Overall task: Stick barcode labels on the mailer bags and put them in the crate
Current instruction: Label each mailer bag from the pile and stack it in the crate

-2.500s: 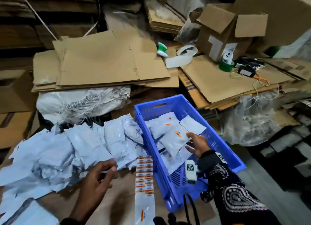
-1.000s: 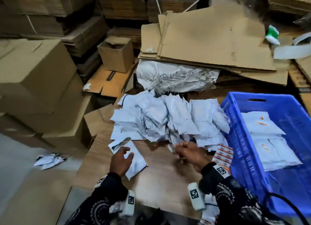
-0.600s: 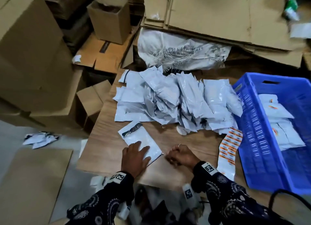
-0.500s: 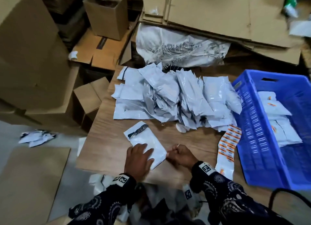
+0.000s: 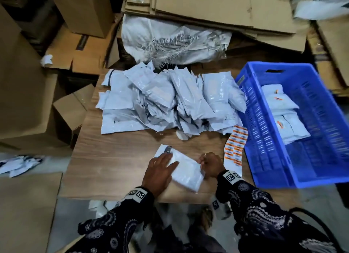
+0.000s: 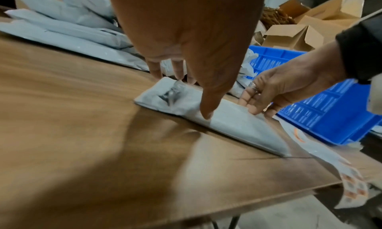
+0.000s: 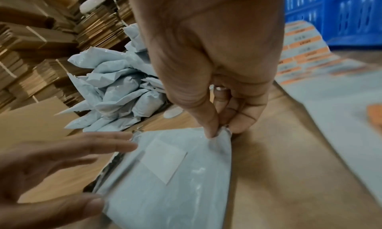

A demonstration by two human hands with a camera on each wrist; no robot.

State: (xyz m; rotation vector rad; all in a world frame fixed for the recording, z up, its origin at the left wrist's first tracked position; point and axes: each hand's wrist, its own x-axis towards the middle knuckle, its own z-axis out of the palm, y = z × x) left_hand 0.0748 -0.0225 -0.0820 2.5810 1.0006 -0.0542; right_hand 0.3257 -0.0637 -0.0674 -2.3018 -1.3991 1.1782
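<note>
Cardboard (image 5: 207, 5), flattened in sheets and standing as open boxes, fills the ground behind and to the left of the wooden worktop (image 5: 117, 158). Against the back edge of the worktop lies a crumpled white woven sack (image 5: 173, 42). On the right end of the worktop sits the blue crate (image 5: 283, 169), slatted along its walls, with several labelled mailer bags (image 5: 287, 120) lying flat inside it, orange marks showing on their faces. Left of the crate, a loose pile of pale grey mailer bags (image 5: 170, 101) spreads across the far half of the worktop. Between the pile and the crate wall, a strip of orange and white barcode labels (image 5: 235, 146) runs toward the near edge and hangs over it.

Near the front edge, one mailer bag (image 5: 186, 172) lies flat, apart from the pile. The left hand (image 5: 160, 170) rests on its left side with fingers spread and straight, pressing it down; in the left wrist view the fingertips (image 6: 206, 114) touch its upper surface. The right hand (image 5: 211, 164) pinches the bag's right corner between thumb and curled fingers, a ring on one finger. A pale rectangular patch (image 7: 165, 157) shows on the bag's face in the right wrist view. Both sleeves are dark with a light paisley print.
</note>
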